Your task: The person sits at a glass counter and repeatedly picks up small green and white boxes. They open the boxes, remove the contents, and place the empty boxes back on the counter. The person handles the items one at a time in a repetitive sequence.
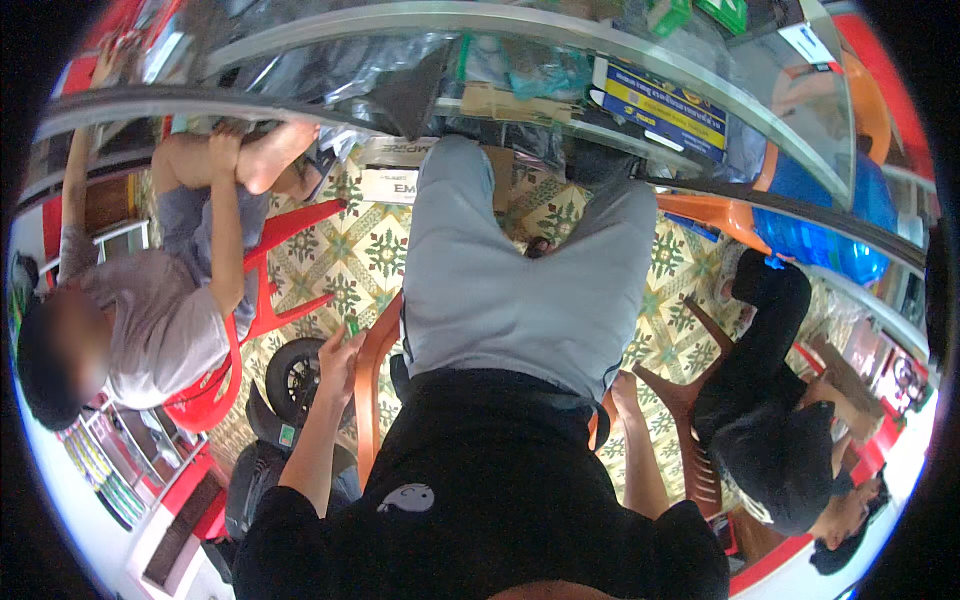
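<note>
A small green object [351, 326] is held, as far as can be judged, at the fingertips of the left hand [342, 366], the fingers being closed on it. It is kept out at the person's left side, just beyond the arm of the orange-brown chair [372, 385]. The right hand [622, 391] is lowered at the other side, near the opposite chair arm; its fingers are partly hidden, so whether anything is gripped there cannot be told. The two hands are well apart, with the grey trousers [525, 300] between them.

As for progress, only the hold on the green object can be counted as done. Nothing is being worked on by both hands together, and no finished result is shown near either one. What is left cannot be told from this view. The glass case [480, 18] in front, with the blue and yellow box [665, 108] inside, is touched by neither hand, and the white box [389, 186] by the knee is likewise out of their reach.
</note>
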`<state>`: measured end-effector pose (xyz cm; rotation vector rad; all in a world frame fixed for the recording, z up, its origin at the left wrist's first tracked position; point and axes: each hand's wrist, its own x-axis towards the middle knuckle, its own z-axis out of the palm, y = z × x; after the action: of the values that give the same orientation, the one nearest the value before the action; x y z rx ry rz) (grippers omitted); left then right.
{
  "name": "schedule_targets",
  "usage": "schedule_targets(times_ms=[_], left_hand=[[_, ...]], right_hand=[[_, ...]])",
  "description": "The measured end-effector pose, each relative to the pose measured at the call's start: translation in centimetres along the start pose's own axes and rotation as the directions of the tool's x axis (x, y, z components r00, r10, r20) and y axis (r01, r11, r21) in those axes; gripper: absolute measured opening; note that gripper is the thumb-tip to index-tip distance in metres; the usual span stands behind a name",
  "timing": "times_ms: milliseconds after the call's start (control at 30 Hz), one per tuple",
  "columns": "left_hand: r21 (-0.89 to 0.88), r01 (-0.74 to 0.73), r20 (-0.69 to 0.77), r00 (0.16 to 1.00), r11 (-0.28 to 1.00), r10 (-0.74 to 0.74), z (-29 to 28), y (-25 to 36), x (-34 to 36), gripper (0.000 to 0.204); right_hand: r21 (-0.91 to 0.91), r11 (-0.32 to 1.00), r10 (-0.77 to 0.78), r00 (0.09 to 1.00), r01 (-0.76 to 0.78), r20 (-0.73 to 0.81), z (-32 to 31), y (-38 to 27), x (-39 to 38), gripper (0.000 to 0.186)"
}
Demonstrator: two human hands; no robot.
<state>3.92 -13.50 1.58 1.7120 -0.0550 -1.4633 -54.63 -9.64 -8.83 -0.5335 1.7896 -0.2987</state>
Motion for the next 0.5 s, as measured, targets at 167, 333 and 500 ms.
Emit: schedule_targets(times_ms=[167, 333, 500], left_hand=[[-0.092, -0.164, -0.048, 0.986, 0.982, 0.16, 1.1, -0.2, 2.8, 0.067], [-0.028, -0.192, -0.023, 0.981, 0.981, 0.191, -0.5, -1.6, 2.8, 0.053], [-0.01, -0.283, -0.01, 0.959, 0.959, 0.283, 0.4, -1.7, 2.0, 0.055]], right_hand=[[0.052, 0.996, 0.078, 0.996, -0.076, -0.038, -0.9, -1.0, 2.1, 0.031], [-0.054, 0.998, 0.043, 0.999, -0.044, -0.005, -1.9, 0.8, 4.0, 0.037], [-0.091, 0.995, 0.024, 0.998, -0.028, -0.051, 0.0, -5.2, 0.2, 0.044]])
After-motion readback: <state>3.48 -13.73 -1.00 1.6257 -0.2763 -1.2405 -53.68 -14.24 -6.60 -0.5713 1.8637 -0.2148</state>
